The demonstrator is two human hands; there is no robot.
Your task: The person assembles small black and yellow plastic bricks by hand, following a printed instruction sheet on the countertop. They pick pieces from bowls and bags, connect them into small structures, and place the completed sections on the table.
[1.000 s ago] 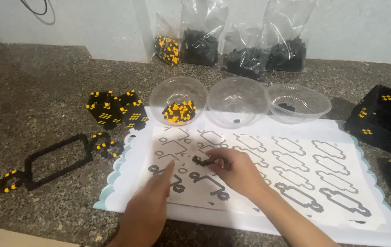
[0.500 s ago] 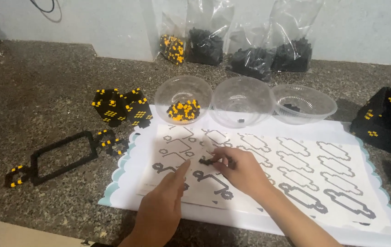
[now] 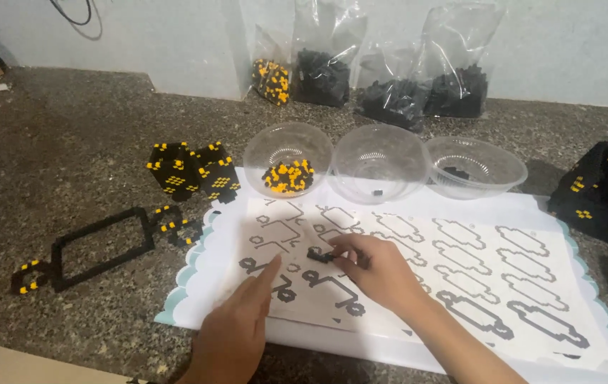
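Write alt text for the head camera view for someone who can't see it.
A person's right hand pinches a small black brick piece over a white template sheet of printed outlines, while the left hand points at the sheet. Behind stand three clear bowls, one holding yellow and black bricks.

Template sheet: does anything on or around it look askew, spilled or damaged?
Nothing stands out. The sheet lies flat, the three bowls stand upright, and no pieces look spilled. The right hand pinches a small black piece over an outline.

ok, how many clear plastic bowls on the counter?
3, in a row behind the white sheet: left bowl holds yellow and black pieces, middle bowl has one small black piece, right bowl a few black pieces. No others show.
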